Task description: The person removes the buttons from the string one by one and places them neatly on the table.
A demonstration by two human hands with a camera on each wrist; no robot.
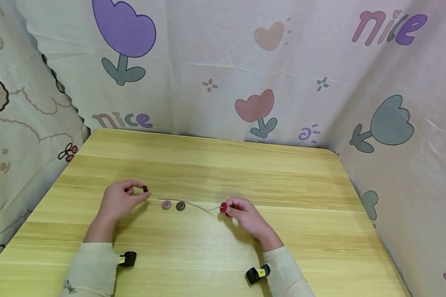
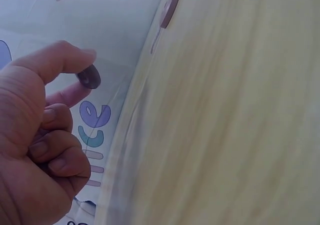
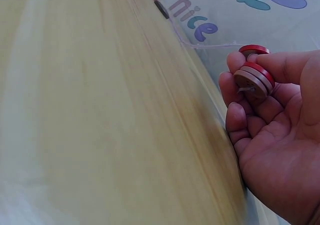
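Left hand (image 1: 120, 201) is pinching a dark button (image 1: 145, 189) by its rim between thumb and forefinger, holding it just above the tabletop (image 1: 193, 260), near the free end of a thin cord (image 1: 193, 205). Right hand (image 1: 248, 217) is gripping a group of strung buttons (image 3: 252, 80), red and brownish; the cord is running leftward from them, passing just beyond a pink button (image 1: 166, 205) and a brown button (image 1: 180, 206), both lying flat. Step in hand, by judgement: threading. For a clean pass, the left hand should be leaving the holes uncovered and turning them toward the cord tip; the cord should be getting gripped close behind that tip, not along its slack middle, with the strung buttons sitting well back. Writing: the printed cloth (image 1: 208, 45) is showing "nice" twice, upper right and lower left in the head view. Yellow labels (image 1: 262, 272) on the wrist cameras (image 1: 252, 276) are appearing too small to read.
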